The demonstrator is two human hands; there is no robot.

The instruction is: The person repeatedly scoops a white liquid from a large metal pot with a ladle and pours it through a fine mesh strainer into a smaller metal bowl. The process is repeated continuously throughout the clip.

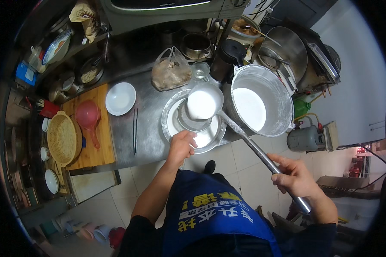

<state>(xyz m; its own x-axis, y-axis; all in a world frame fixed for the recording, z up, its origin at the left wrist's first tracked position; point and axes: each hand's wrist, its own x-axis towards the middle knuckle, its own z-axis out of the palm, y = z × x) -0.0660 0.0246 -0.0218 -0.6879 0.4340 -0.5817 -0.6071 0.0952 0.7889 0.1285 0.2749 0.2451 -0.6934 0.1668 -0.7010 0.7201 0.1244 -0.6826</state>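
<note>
My right hand (292,175) grips the long metal handle of a large ladle (206,101). White liquid fills the ladle's bowl, which is over a round strainer (194,123) and a metal basin (165,128) that also holds white liquid. My left hand (182,146) is at the basin's near edge, fingers curled; a handle seems to run beneath it, but its grip is partly hidden. To the right of the basin stands a tall metal pot (276,106) with white liquid inside and white residue on its walls.
A tied plastic bag (170,75), a glass mug (200,71) and a black-lidded jug (230,54) stand behind the basin. Leftward are a white bowl (120,98), chopsticks (135,131), and a wooden board (106,138) with a pink ladle (87,114) and yellow basket (64,138). A gas cylinder (304,138) stands right.
</note>
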